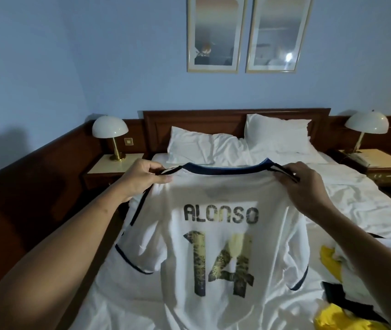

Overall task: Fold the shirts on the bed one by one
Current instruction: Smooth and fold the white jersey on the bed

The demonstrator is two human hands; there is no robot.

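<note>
White shirt [215, 234] held up over bed [346, 201], left hand [142, 179] pinching one shoulder, right hand [308, 186] pinching the other, yellow shirt [332, 260] at right.

The bed [108, 279] has a dark wooden headboard [213, 122] at the far end and a rumpled white sheet [361, 206] over it. Two white pillows lie side by side at the far end: the left pillow [194, 146] lies lower, and the right pillow [277, 136] is propped higher against the headboard. At the near right a heap of clothes lies on the sheet: a yellow shirt [332, 260], a black piece [337, 294] nearer, and more yellow cloth [332, 317] nearest. A white shirt [220, 253] held up in front hides the bed's near middle.
</note>
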